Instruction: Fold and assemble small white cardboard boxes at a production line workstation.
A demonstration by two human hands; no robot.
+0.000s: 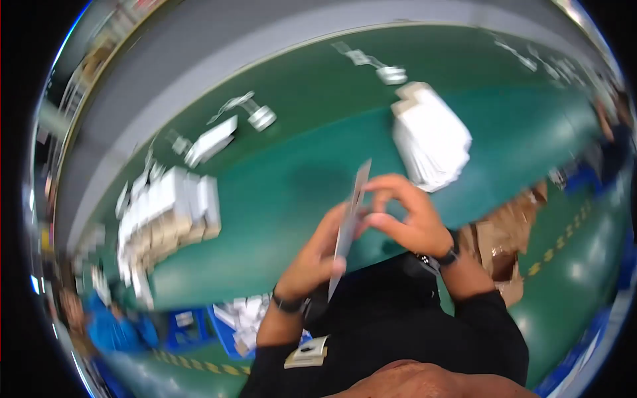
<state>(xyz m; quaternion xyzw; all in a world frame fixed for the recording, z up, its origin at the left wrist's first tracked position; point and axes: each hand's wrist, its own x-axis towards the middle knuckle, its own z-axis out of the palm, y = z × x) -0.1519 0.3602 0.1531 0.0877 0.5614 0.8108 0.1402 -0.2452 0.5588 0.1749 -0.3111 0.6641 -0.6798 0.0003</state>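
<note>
A thin, flat piece of white card, seen almost edge-on, is held upright in front of my body, above the green table. My left hand grips its lower left part, with the thumb near the bottom end. On the other side my right hand has its thumb and index finger bent into a ring, their tips at the card's right side. Some of the right fingertips are hidden or blurred. Beyond my right hand lies a fanned stack of flat white cartons.
Rows of white and tan boxes stand at the left of the green table. White chargers or adapters with cables lie along the far side. Below are a blue bin of white pieces and brown cardboard. Other people are at both sides.
</note>
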